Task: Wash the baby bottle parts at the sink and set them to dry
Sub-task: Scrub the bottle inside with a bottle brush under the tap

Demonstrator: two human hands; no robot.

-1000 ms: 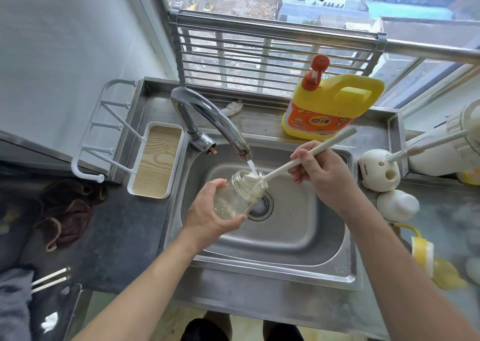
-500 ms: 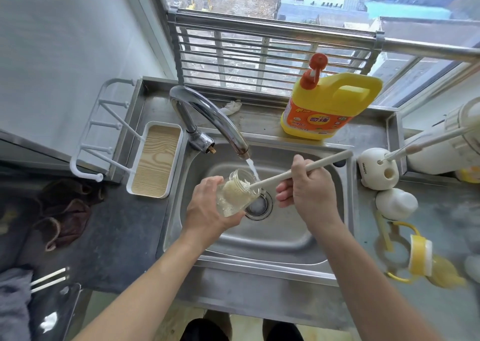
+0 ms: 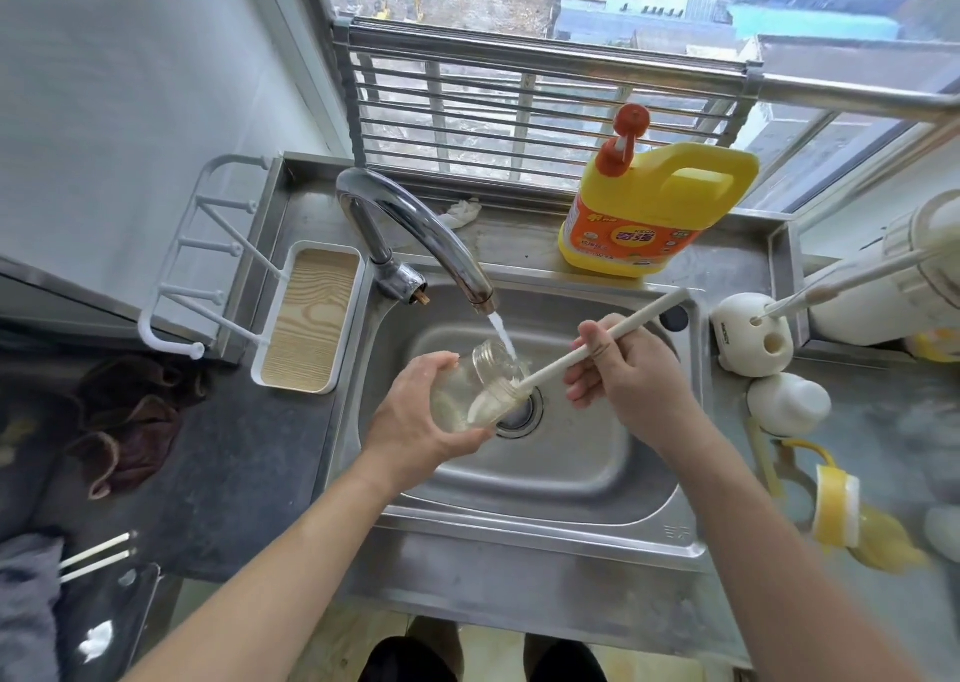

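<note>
Over the steel sink (image 3: 530, 489), my left hand (image 3: 415, 416) grips a clear glass baby bottle (image 3: 480, 388), tilted with its mouth toward the right. My right hand (image 3: 628, 380) holds the long white handle of a bottle brush (image 3: 597, 341); the brush head sits deep inside the bottle. Water runs from the chrome tap (image 3: 415, 229) onto the bottle's neck. A yellow bottle collar with handles (image 3: 831, 512) and a yellowish part beside it lie on the right counter.
A yellow detergent jug (image 3: 654, 208) stands behind the sink. White brush holder (image 3: 753, 338) and a white dome piece (image 3: 787, 403) sit to the right. A white drying rack with wood-grain tray (image 3: 306, 318) is on the left, a dark cloth (image 3: 130, 421) beyond it.
The brush head went from the bottle's mouth to deep inside it. My right hand has moved down the handle, closer to the bottle. The bottle has lowered toward the drain.
</note>
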